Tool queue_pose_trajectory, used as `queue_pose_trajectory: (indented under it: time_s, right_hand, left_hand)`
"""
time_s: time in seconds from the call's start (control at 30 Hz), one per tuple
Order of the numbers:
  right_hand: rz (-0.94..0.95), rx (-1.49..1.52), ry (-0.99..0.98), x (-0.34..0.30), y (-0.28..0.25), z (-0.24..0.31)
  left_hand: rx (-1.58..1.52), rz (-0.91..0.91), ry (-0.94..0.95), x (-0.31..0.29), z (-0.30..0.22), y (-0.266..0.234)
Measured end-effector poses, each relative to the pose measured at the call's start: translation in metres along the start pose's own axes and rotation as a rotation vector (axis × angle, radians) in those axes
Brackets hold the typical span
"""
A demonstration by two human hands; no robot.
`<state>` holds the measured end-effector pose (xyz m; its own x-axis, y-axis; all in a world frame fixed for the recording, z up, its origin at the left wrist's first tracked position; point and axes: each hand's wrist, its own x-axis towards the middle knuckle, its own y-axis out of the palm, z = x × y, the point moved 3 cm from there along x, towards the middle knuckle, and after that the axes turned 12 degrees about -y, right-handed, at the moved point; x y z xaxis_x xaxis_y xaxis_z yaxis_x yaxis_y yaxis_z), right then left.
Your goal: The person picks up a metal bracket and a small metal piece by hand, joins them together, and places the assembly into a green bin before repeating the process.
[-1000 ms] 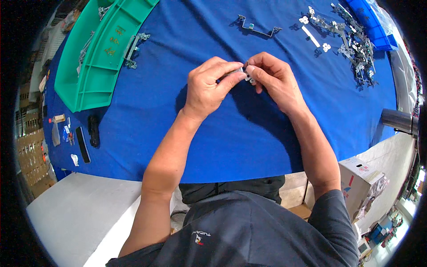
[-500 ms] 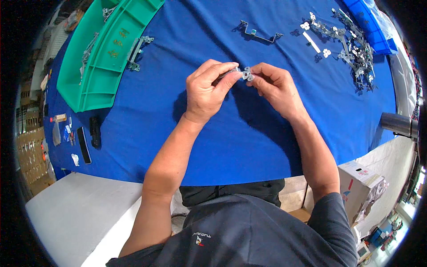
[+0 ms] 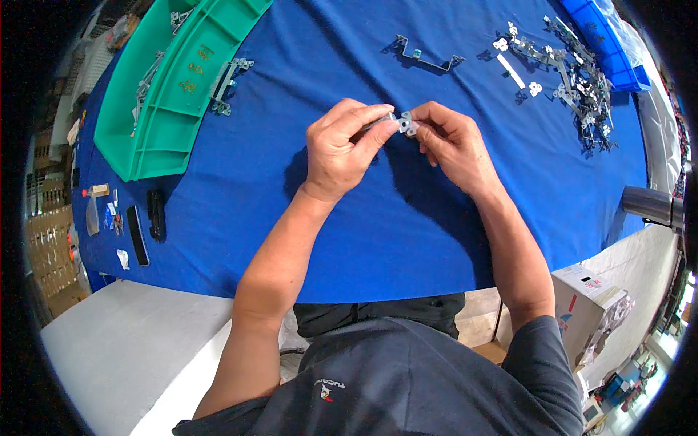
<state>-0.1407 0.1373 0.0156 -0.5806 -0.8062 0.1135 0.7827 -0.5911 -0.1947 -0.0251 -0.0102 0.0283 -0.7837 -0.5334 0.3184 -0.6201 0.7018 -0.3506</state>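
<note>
Over the middle of the blue cloth, both of my hands meet at a small metal bracket (image 3: 405,125) with rounded, holed lobes at its end. My left hand (image 3: 340,149) is closed, pinching the bracket's body between thumb and fingers, which hide most of it. The thumb and forefinger of my right hand (image 3: 449,142) press on the lobed end from the other side. Beyond my hands lies a bent metal bracket (image 3: 429,62) with a small greenish piece on it. Another such bracket (image 3: 227,86) rests against the green bin.
A green divided bin (image 3: 163,131) at the left holds brass-coloured bits and metal strips. Far right, a heap of metal brackets (image 3: 582,94) lies before a blue bin (image 3: 603,43). A phone (image 3: 137,236) and a black tool (image 3: 155,215) sit at left; a grey cylinder (image 3: 651,204) juts in at right.
Both hands stay in nearly the same place, still on the bracket. Its lobed end has turned slightly, and the right fingers have shifted a little around it.
</note>
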Motion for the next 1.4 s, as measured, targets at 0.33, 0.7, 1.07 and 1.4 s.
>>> queue_pose_trajectory:
  time_s: [0.33,0.7,1.07,1.4]
  right_hand:
    - [-0.025,0.109,-0.022,0.002,-0.001,-0.002]
    - [-0.061,0.124,-0.059,0.002,-0.001,-0.002]
    - [0.025,0.067,0.045,0.002,-0.006,0.003]
    - [0.026,0.021,0.003,0.001,-0.003,-0.001]
  left_hand:
    - [0.040,0.002,0.087,0.001,0.004,0.004]
    - [0.096,0.074,0.153,-0.001,0.000,0.006]
    - [0.081,-0.054,0.133,0.000,-0.001,0.002]
    - [0.023,-0.025,0.083,0.000,-0.002,0.004]
